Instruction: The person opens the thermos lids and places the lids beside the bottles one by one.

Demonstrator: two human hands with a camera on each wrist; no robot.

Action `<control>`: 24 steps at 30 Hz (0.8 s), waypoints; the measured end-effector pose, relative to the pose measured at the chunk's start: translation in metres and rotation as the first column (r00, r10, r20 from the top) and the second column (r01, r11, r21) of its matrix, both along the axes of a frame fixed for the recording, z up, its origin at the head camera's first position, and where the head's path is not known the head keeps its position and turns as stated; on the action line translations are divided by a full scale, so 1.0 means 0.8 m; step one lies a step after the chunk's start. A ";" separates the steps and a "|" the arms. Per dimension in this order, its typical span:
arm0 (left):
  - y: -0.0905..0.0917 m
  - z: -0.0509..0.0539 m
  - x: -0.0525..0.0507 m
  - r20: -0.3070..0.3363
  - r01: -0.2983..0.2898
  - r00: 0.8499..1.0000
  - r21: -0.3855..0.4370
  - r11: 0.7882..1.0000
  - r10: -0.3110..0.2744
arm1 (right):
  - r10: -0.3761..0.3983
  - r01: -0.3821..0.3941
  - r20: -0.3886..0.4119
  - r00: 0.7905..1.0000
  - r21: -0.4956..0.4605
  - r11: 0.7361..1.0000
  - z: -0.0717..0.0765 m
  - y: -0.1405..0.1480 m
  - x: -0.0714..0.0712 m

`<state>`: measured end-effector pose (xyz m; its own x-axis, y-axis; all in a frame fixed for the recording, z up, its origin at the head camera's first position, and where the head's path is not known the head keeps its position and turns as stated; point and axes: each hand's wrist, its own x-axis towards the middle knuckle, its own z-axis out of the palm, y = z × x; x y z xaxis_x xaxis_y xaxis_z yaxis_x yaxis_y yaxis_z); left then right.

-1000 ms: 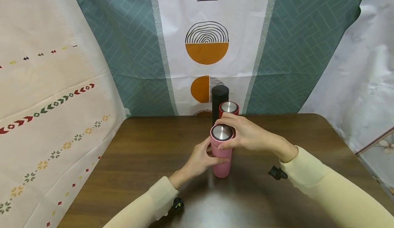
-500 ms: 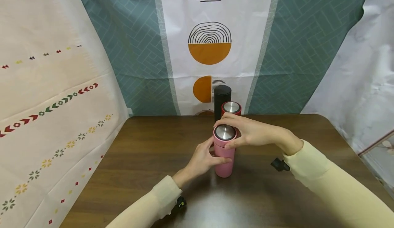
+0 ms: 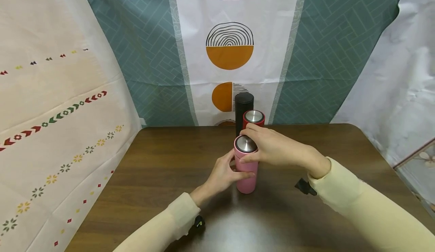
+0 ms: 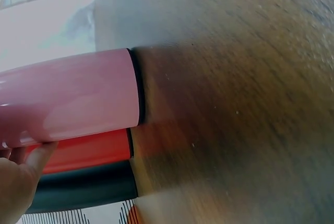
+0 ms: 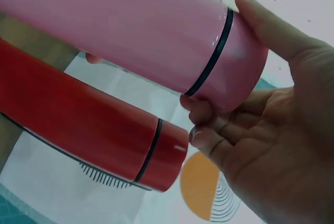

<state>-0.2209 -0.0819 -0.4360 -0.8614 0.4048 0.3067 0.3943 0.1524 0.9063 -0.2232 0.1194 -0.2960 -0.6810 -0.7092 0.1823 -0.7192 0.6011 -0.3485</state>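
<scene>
Since the frame half a second ago, the right hand (image 3: 276, 146) has turned a little about the cap (image 3: 245, 144): its thumb has shifted left along the near side while the fingers behind have drawn right; the pink bottle (image 3: 247, 167) under it has kept its place.

Nearest are the left sleeve (image 3: 166, 221) and right sleeve (image 3: 357, 203), both clear of the bottle. The left hand (image 3: 221, 174) is clamped round the body, thumb across the near side. If that hold is looser than it looks, the smooth body could spin along with any twist of the cap, or the base could skid on the table (image 3: 163, 180).

The pink bottle stands upright, far in from the table's left edge. The right hand's thumb and fingers are closed on its cap, high above the base, so a sideways pull there could tip it. Whether the cap is tight or loose, I cannot tell.

Just behind, toward the table's far edge, stands the red bottle (image 5: 104, 114). The right hand's fingers come right beside its top, so a wide turn could knock it back into the black bottle (image 3: 244, 102), which is farther still, before the hanging cloth (image 3: 146, 36).
</scene>
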 end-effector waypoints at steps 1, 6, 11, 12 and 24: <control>-0.001 0.000 0.000 0.004 0.004 1.000 0.003 1.000 -0.004 | 0.019 -0.019 0.013 1.000 -0.005 1.000 0.000 0.001 -0.002; -0.001 0.002 0.000 0.015 0.021 1.000 0.022 1.000 -0.021 | 0.147 -0.146 0.101 0.984 -0.023 0.989 0.006 0.007 -0.017; 0.000 0.002 0.000 0.023 0.027 0.999 0.021 0.999 -0.027 | 0.258 -0.265 0.177 0.950 0.016 0.964 0.015 0.015 -0.030; 0.001 0.002 0.000 0.023 0.025 0.999 0.019 1.000 -0.025 | 0.268 -0.278 0.181 0.946 0.031 0.960 0.017 0.016 -0.031; 0.003 0.001 0.001 -0.009 -0.018 1.000 -0.022 1.000 0.017 | 0.008 -0.009 0.025 1.000 0.023 1.000 0.012 0.011 -0.004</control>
